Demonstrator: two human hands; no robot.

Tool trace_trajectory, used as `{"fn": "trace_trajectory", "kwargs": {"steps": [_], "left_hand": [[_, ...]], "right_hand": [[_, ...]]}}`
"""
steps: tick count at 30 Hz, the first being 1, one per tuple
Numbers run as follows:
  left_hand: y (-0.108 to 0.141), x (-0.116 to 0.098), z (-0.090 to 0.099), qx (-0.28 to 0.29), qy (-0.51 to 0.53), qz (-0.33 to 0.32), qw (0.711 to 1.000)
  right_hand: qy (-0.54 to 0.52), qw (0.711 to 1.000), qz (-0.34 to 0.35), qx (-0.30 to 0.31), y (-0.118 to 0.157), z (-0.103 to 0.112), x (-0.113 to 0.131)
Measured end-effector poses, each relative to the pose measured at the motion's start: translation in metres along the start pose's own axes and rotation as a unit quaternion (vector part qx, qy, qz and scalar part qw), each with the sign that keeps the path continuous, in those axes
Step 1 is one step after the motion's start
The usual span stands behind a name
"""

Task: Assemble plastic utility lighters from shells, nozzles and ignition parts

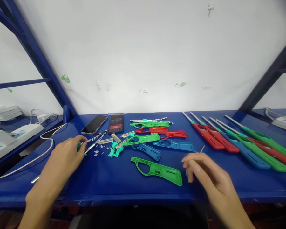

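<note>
My left hand (68, 156) is closed at the left, its fingertips curled around a small green piece, mostly hidden. Metal rods with white wires (95, 143) lie just beyond those fingers. From under my left wrist pokes a silver rod end (35, 179). My right hand (205, 171) is held with thumb and fingers together; a thin pale stick (202, 148) shows behind it, and I cannot tell whether it is held. Between the hands lies a green lighter half-shell (157, 170), hollow side up. Behind it are a blue half-shell (175, 145) and a light green half-shell (141, 139).
Assembled long-nosed lighters, such as a red one (208, 136), line the right. Clear fuel tanks (106, 141), teal triggers (115, 150) and tiny parts lie left of centre. A phone (94, 124) and dark box (116, 123) stand behind. A white cable (51, 144) crosses the left.
</note>
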State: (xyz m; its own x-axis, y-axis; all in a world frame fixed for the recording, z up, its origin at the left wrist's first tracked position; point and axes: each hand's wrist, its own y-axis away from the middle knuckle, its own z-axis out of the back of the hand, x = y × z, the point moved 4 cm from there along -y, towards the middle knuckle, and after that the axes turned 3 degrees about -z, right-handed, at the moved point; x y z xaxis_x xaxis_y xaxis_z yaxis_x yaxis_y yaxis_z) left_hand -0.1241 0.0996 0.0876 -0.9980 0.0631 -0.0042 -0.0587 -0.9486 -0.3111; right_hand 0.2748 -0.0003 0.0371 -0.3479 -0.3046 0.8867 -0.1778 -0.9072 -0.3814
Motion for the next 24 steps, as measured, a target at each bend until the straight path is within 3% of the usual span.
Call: {"fn": "trace_trajectory", "kwargs": {"steps": [5,8,20,24], "left_hand": [[-0.011,0.016,-0.029,0.024,-0.001,0.012,1.000],[-0.012,0.019,-0.037,0.036,-0.003,0.001,0.999],[-0.012,0.028,-0.044,0.032,-0.026,-0.027,0.999],[-0.011,0.026,-0.033,0.026,-0.003,-0.030,0.999]], "right_hand": [[0.007,1.000,-0.003,0.007,0.000,-0.002,0.000],[0.017,1.000,0.008,0.008,-0.001,-0.002,0.003],[0.066,0.997,0.027,0.017,-0.001,-0.004,0.003],[0.069,0.997,0.029,0.029,0.000,-0.005,0.000]]}}
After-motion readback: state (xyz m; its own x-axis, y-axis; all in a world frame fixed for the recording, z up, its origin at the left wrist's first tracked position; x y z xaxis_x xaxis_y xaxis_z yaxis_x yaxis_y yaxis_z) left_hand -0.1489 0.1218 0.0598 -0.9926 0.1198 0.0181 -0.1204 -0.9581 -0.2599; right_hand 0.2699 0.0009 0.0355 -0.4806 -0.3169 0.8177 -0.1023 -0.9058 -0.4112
